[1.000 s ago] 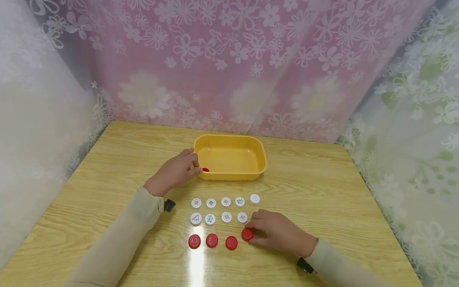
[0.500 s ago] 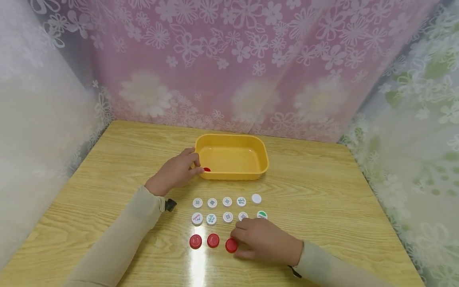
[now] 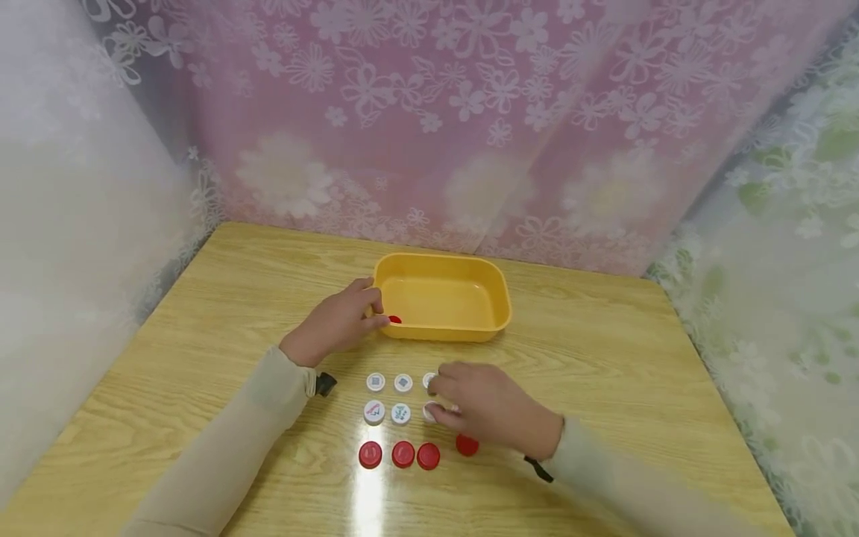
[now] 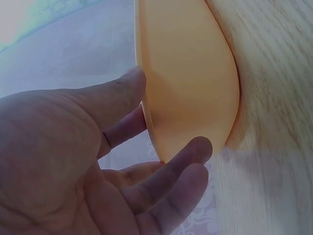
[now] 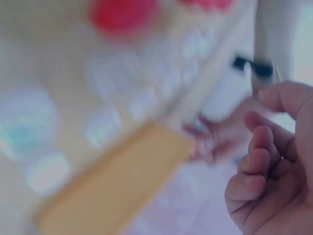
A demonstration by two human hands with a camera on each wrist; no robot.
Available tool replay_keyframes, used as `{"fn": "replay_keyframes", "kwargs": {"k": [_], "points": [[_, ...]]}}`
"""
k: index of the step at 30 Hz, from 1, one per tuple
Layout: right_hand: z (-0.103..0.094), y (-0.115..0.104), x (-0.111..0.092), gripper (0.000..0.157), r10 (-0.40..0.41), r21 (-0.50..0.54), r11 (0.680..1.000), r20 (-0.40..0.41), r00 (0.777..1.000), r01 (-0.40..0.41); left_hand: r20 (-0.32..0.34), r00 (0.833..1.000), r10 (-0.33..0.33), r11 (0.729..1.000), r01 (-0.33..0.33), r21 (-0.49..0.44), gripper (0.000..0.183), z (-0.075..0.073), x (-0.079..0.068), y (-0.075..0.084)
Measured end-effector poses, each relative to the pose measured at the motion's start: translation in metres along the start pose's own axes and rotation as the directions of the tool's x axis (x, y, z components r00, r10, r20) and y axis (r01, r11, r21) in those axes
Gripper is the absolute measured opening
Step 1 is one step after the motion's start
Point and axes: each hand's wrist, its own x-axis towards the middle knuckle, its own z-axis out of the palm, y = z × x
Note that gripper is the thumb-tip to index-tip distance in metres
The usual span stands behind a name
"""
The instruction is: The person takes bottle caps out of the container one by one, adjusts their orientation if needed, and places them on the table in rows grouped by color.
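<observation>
My left hand (image 3: pixel 338 321) pinches the rim of a yellow plastic basin (image 3: pixel 446 333) at its near left corner. In the left wrist view, the thumb lies on the rim and a finger passes behind it. A red bottle cap (image 3: pixel 395 320) shows inside the basin by that corner. My right hand (image 3: pixel 493 406) hovers over the right part of two rows of white bottle caps (image 3: pixel 400 413), hiding several. Its fingers are loosely bent and hold nothing in the right wrist view. Nearer me lies a row of red caps (image 3: pixel 403 454); the rightmost red cap (image 3: pixel 467 444) is partly covered by the hand.
Everything stands on a wood-grain table (image 3: pixel 268 283). A pink floral curtain (image 3: pixel 429 149) hangs behind its far edge, with pale curtains at both sides. Black straps are at both wrists. The right wrist view is blurred.
My right hand has left the third red cap, which now lies closer to the second, and has moved away from me over the white caps. The left hand keeps its hold on the basin.
</observation>
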Motion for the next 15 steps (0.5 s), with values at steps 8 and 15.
{"fn": "replay_keyframes", "kwargs": {"k": [8, 15], "points": [[-0.021, 0.061, 0.115, 0.025, 0.073, -0.155, 0.988, 0.306, 0.949, -0.026, -0.039, 0.999, 0.024, 0.999, -0.022, 0.041, 0.020, -0.004, -0.003, -0.004], [0.009, 0.097, 0.151, 0.022, 0.007, -0.089, 0.995, 0.583, 0.812, 0.055, -0.038, 0.999, -0.006, 1.000, 0.007, 0.010, 0.021, -0.002, 0.000, 0.003]]}}
